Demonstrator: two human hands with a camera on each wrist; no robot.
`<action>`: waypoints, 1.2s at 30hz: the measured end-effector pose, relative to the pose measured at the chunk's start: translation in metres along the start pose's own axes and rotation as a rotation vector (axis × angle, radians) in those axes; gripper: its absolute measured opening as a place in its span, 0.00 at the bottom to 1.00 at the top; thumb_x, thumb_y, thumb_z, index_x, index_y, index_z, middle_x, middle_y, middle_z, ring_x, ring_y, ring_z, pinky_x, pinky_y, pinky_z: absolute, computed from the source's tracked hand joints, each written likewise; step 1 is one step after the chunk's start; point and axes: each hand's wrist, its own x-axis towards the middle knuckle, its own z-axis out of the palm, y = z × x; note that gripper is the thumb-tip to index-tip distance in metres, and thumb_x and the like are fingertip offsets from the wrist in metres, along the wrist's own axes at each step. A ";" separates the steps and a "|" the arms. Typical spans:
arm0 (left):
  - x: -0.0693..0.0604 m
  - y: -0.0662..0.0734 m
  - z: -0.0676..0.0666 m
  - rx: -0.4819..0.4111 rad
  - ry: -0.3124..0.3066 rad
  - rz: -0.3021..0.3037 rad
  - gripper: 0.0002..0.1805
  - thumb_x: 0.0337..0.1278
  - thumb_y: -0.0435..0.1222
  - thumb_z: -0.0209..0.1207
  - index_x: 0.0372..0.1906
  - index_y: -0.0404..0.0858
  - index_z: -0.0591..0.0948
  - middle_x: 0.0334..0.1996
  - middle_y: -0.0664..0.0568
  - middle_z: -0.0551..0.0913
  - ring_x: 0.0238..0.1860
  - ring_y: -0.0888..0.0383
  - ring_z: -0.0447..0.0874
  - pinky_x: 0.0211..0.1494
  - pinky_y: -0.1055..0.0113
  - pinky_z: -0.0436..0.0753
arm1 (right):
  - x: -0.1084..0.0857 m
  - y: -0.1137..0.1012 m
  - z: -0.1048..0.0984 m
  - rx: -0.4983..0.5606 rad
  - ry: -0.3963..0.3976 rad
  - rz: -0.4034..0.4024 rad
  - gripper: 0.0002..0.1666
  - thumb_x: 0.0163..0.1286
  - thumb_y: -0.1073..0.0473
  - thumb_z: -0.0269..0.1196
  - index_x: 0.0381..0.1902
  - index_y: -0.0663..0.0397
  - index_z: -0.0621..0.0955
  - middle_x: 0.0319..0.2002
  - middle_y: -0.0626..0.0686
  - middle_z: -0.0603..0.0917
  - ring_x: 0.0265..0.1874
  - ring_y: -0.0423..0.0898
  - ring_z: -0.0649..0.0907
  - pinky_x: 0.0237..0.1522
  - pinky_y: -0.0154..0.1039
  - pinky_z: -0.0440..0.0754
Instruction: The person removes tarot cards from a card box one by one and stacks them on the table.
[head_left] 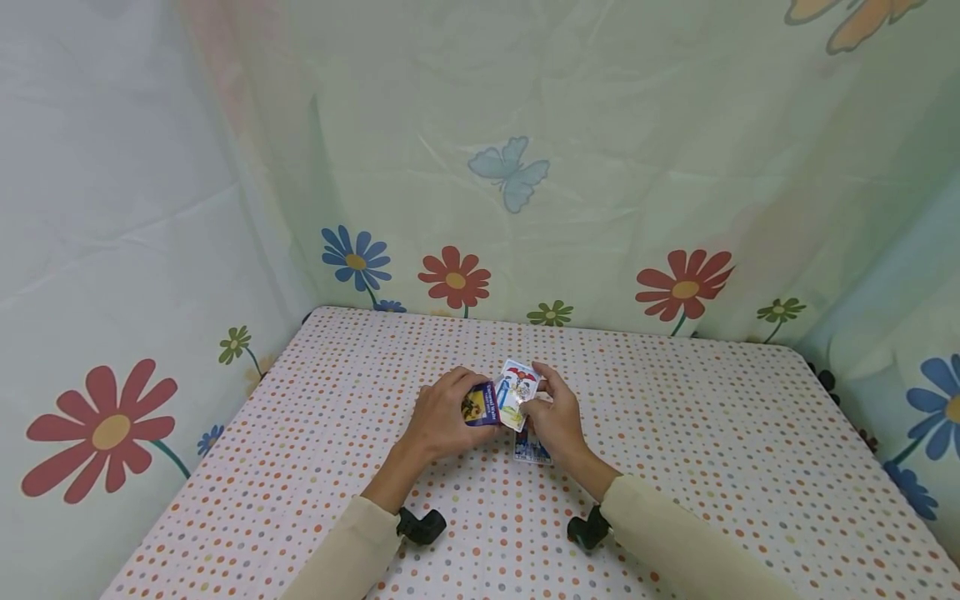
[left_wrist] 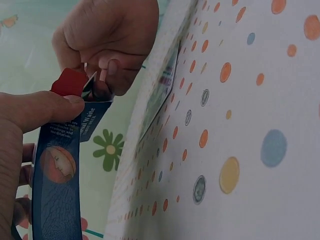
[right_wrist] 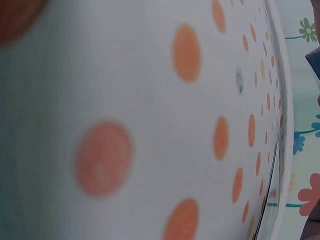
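Observation:
My left hand (head_left: 450,414) grips a dark blue tarot card box (head_left: 482,405) with a yellow picture on its front. In the left wrist view the box (left_wrist: 56,175) stands with its red flap (left_wrist: 70,82) up, and the left thumb lies across its upper edge. At the box's open end, my right hand (head_left: 557,417) pinches a white-bordered picture card (head_left: 517,393) between thumb and fingers. Beneath the right hand, another picture card or small stack (head_left: 531,451) lies on the table, partly covered. A box corner (right_wrist: 314,61) shows at the right wrist view's edge.
The table (head_left: 360,375) wears a white cloth with coloured dots. Behind it and at both sides hang curtains (head_left: 585,208) printed with flowers and butterflies. A black wrist strap mount sits on each forearm.

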 end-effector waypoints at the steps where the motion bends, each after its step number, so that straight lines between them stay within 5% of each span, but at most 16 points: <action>1: 0.000 0.000 0.000 0.002 0.003 0.002 0.37 0.38 0.54 0.78 0.59 0.47 0.81 0.49 0.56 0.81 0.43 0.59 0.78 0.43 0.59 0.75 | 0.000 0.001 0.000 -0.001 0.002 0.000 0.45 0.60 0.75 0.55 0.76 0.53 0.64 0.48 0.61 0.77 0.20 0.44 0.76 0.23 0.35 0.76; 36: 0.000 0.002 -0.002 0.012 0.000 0.006 0.37 0.39 0.54 0.78 0.59 0.47 0.82 0.49 0.55 0.81 0.43 0.58 0.79 0.43 0.59 0.75 | -0.001 -0.002 0.001 0.020 0.006 0.028 0.44 0.61 0.74 0.56 0.75 0.50 0.66 0.51 0.59 0.77 0.21 0.44 0.76 0.23 0.37 0.78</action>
